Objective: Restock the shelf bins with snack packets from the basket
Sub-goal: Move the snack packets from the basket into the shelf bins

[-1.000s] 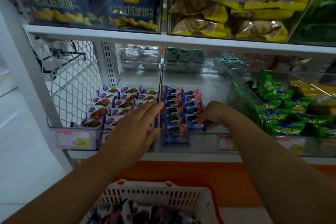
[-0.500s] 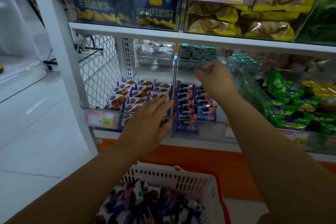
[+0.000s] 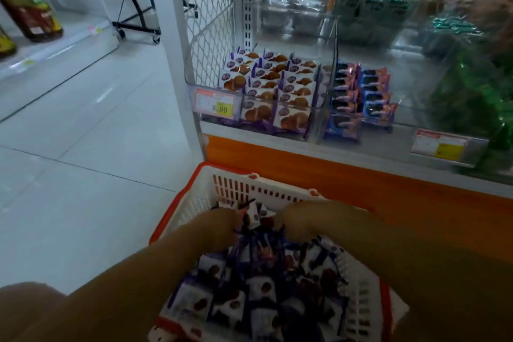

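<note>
Two hands reach down into the basket (image 3: 241, 189), a white slotted one with a red rim that stands on the floor (image 3: 83, 147) just in front of the shelf's orange base. The left hand (image 3: 219, 221) has its fingers (image 3: 238, 223) curled downward against an upright packet (image 3: 252, 216), white and purple, at the far end of the load; blur hides whether they pinch it or only touch it. The right hand (image 3: 298, 221) lies just beside that packet, knuckles up, with its fingers buried among the wrappers, so I cannot tell how they are set. The pile of packets (image 3: 258, 294) fills the basket nearly to the rim. On the shelf above, the left bin (image 3: 319, 119) of clear plastic holds rows of cookie packets (image 3: 294, 86) of the same white-and-purple kind, with a price tag (image 3: 216, 104) on its front. The neighbouring bin (image 3: 402, 108) holds two short rows of blue-and-pink packets (image 3: 372, 91), and blurred green packets (image 3: 472, 97) lie further right.
</note>
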The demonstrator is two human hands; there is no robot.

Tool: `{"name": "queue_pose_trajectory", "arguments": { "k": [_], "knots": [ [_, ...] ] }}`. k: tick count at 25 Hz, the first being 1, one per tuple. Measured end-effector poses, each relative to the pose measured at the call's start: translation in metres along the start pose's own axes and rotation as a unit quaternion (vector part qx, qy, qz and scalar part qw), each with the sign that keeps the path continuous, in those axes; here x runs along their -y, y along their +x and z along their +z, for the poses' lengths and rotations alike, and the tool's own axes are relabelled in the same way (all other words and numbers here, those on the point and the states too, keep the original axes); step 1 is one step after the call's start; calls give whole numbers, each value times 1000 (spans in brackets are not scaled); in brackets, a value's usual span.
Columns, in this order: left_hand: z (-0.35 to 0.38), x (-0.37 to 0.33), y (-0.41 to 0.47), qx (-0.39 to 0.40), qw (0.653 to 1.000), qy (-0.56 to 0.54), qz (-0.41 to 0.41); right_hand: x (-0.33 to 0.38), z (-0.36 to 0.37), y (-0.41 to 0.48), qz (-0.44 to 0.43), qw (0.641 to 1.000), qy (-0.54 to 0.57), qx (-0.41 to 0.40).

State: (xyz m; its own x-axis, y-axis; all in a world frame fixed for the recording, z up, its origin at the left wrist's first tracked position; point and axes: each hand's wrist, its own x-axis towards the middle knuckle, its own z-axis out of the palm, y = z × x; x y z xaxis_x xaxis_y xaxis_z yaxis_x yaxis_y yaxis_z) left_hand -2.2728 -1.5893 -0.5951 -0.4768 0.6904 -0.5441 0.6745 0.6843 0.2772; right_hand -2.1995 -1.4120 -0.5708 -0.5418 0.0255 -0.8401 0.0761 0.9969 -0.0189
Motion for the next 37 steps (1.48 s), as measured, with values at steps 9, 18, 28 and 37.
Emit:
{"name": "queue_pose_trajectory", "arguments": {
  "k": [9,18,28,37],
  "knots": [
    [86,46,22,-89,992,-64,-58,39,108,119,84,948,242,-191],
    [76,24,21,-155,982,-99,31,50,95,88,-31,853,455,-255],
    [23,-16,-15,-27,705,-708,-21,14,65,6,-74,644,721,-244],
    [8,-37,-28,-31,711,-702,16,10,73,-33,-137,542,794,-239]
  ]
}}
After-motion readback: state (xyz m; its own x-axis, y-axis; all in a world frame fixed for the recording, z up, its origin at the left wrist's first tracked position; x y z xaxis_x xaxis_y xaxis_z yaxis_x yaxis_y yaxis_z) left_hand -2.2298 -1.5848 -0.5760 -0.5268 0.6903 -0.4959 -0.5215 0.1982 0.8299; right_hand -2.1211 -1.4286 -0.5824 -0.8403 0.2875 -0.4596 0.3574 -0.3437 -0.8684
